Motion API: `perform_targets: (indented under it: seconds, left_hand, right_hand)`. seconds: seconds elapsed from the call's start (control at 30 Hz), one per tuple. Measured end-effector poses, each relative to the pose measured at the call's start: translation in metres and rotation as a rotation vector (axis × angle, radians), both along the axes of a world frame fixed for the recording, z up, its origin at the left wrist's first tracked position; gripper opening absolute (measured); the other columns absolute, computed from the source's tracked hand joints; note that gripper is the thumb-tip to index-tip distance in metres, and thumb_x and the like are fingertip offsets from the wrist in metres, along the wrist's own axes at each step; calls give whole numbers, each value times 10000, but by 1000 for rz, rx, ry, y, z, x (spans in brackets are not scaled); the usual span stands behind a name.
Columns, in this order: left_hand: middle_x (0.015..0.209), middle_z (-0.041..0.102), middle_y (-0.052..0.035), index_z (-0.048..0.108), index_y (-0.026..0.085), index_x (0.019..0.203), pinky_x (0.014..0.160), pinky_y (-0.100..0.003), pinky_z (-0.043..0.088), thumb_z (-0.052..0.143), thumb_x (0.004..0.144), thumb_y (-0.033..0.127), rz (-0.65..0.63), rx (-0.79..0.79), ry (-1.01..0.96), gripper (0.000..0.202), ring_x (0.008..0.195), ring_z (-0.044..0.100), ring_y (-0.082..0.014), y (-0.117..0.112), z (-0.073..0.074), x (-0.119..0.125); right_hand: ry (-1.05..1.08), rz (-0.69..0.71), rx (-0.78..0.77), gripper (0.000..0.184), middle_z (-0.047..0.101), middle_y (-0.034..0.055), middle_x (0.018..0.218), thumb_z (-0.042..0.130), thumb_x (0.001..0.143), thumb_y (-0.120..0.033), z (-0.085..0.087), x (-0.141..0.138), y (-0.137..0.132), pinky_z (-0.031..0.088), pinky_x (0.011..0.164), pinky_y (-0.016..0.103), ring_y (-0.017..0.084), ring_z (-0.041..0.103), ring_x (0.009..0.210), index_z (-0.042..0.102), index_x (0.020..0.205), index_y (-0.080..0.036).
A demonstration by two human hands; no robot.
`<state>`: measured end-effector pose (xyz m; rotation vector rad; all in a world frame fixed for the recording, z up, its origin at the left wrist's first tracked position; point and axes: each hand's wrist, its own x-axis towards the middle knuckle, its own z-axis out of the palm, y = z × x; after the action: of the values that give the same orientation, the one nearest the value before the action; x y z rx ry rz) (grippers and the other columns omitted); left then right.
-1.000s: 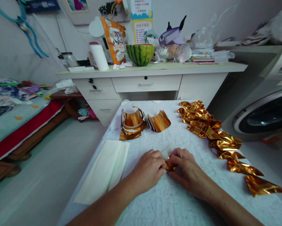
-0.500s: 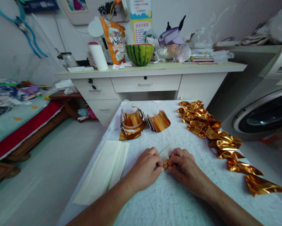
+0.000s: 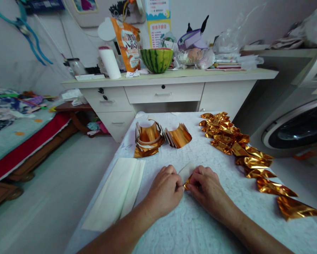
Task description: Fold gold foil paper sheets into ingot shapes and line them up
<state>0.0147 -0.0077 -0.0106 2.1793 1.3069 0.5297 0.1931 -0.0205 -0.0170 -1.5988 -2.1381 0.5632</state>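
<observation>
Between my two hands is a small piece of gold foil paper (image 3: 186, 184), with a pale sheet (image 3: 187, 170) standing up behind it. My left hand (image 3: 167, 188) pinches the foil's left end, thumb against curled fingers. On the other end, my right hand (image 3: 204, 181) is closed with fingertips pressed together; they cover much of the foil. To the left of my left hand lies a stack of pale paper (image 3: 113, 192). Beyond my hands stand curled gold foil sheets (image 3: 149, 135) and a smaller curled stack (image 3: 180, 136).
Folded gold foil pieces (image 3: 253, 162) run in a row down the right side of the cloth-covered table (image 3: 174, 229). Behind it stands a white desk (image 3: 163, 82) bearing a cut watermelon (image 3: 156, 60). A washing machine (image 3: 288, 91) is at the right, a bed (image 3: 28, 141) at the left.
Both hands stay nearly in place on the foil. My right fingers have shifted slightly, and the foil's visible part looks a little narrower.
</observation>
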Motion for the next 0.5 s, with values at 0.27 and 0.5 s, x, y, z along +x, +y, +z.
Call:
perform_targets:
  seconds: [0.27, 0.5]
  left_hand:
    - [890, 536, -37, 587, 187, 748, 856, -349, 429, 558, 830, 141, -13, -15, 112, 98, 942, 504, -210, -2, 10, 3]
    - [898, 528, -38, 569, 189, 751, 841, -346, 424, 560, 817, 126, 11, 17, 128, 92, 936, 497, -210, -3, 5, 5]
  right_hand:
    - [0, -24, 34, 126, 587, 52, 849, 612, 816, -177, -3, 0, -2, 364, 728, 359, 217, 505, 825, 606, 692, -202]
    - [-1, -31, 46, 113, 594, 52, 861, 636, 805, -196, -7, 0, 0, 372, 732, 360, 220, 514, 830, 620, 694, -209]
